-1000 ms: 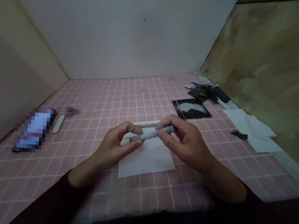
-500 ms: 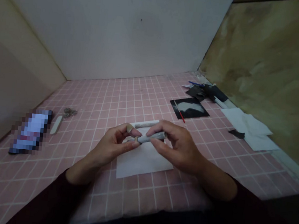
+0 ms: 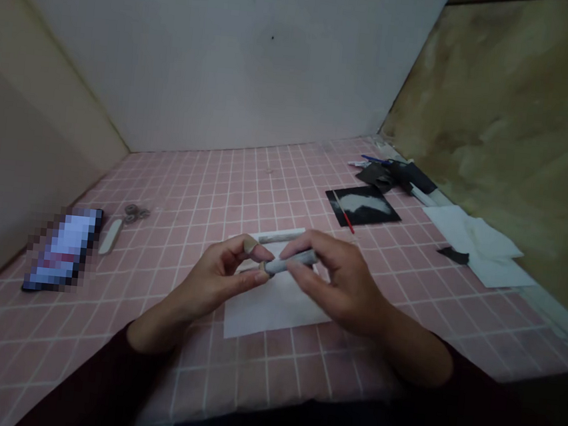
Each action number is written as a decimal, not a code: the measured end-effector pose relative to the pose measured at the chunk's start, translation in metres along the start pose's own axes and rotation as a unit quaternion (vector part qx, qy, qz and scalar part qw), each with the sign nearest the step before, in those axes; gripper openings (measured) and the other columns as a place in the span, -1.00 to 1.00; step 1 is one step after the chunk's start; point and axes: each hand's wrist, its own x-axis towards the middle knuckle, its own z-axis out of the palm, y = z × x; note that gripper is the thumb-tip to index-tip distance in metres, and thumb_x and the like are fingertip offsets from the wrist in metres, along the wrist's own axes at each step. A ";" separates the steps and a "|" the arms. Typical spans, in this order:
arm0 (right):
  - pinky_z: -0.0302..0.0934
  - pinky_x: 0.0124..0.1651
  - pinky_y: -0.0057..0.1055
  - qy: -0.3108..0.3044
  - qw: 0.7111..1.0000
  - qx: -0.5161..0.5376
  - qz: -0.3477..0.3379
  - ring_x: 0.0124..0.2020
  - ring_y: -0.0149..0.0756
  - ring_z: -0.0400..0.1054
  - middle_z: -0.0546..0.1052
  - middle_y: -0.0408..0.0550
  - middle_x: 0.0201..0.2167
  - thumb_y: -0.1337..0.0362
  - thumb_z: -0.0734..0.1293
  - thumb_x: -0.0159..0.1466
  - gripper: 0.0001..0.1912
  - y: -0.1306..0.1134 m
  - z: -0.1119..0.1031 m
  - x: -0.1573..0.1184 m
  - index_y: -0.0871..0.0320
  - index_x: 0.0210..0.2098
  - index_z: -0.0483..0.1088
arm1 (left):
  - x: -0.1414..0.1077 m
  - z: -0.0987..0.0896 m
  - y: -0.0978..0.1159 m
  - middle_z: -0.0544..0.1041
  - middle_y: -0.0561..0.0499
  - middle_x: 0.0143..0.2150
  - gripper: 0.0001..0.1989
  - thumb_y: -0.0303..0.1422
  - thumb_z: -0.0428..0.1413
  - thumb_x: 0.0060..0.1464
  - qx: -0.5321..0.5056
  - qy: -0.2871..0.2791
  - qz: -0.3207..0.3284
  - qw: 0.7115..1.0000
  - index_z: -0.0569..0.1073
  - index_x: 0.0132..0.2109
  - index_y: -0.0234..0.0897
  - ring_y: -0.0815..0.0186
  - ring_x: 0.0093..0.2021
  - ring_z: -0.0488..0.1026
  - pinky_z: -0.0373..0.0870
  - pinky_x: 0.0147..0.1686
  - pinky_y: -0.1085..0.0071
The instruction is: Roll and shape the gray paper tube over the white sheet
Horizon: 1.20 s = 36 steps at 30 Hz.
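Over a white sheet of paper (image 3: 275,309) I hold a short grey cylinder (image 3: 289,263), lying nearly level with its right end a little higher. My left hand (image 3: 221,267) pinches its left end between thumb and fingers; a small brownish edge shows there, too small to name. My right hand (image 3: 342,279) grips the middle and right part, thumb below and fingers above. A beige wrap (image 3: 249,244) sits on a left finger. Just behind the hands lies a long white and grey strip (image 3: 282,235) on the paper.
On the left lie a phone-like blurred object (image 3: 63,249), a pale nail-file-shaped bar (image 3: 110,236) and small grey rolls (image 3: 136,213). To the right are a black sheet with white dust (image 3: 365,206), a red-handled brush (image 3: 347,220), dark scraps (image 3: 376,176) and white papers (image 3: 476,245).
The grey cylinder has turned slightly in my fingers, and its right end looks different. Both hands stay on it. The whole view has shifted a little.
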 end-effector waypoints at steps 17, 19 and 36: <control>0.16 -0.36 -0.46 0.073 0.997 0.005 0.029 -0.45 -0.45 0.27 0.38 -0.21 -0.47 0.33 0.31 0.33 -0.92 0.002 0.002 -0.001 0.14 -0.32 0.39 | -0.002 -0.005 -0.009 0.52 -0.04 -0.11 -0.79 -0.37 0.31 0.05 0.110 0.041 0.066 0.991 0.49 -0.15 -0.22 0.22 -0.05 0.48 0.41 -0.01 0.28; 0.18 -0.33 -0.45 0.011 1.000 -0.001 0.017 -0.43 -0.44 0.30 0.42 -0.20 -0.44 0.33 0.33 0.31 -0.96 0.004 0.004 -0.001 0.15 -0.29 0.40 | -0.002 -0.004 -0.009 0.53 -0.03 -0.11 -0.79 -0.37 0.31 0.06 0.116 0.040 0.067 0.990 0.49 -0.15 -0.22 0.23 -0.07 0.49 0.41 -0.02 0.29; 0.14 -0.43 -0.45 0.095 0.993 -0.006 0.066 -0.51 -0.44 0.25 0.37 -0.22 -0.56 0.26 0.32 0.32 -0.83 0.004 0.006 0.001 0.14 -0.40 0.37 | -0.002 -0.003 -0.005 0.52 -0.06 -0.10 -0.80 -0.36 0.27 0.11 0.263 0.065 0.147 0.951 0.47 -0.11 -0.20 0.18 -0.02 0.47 0.38 0.01 0.23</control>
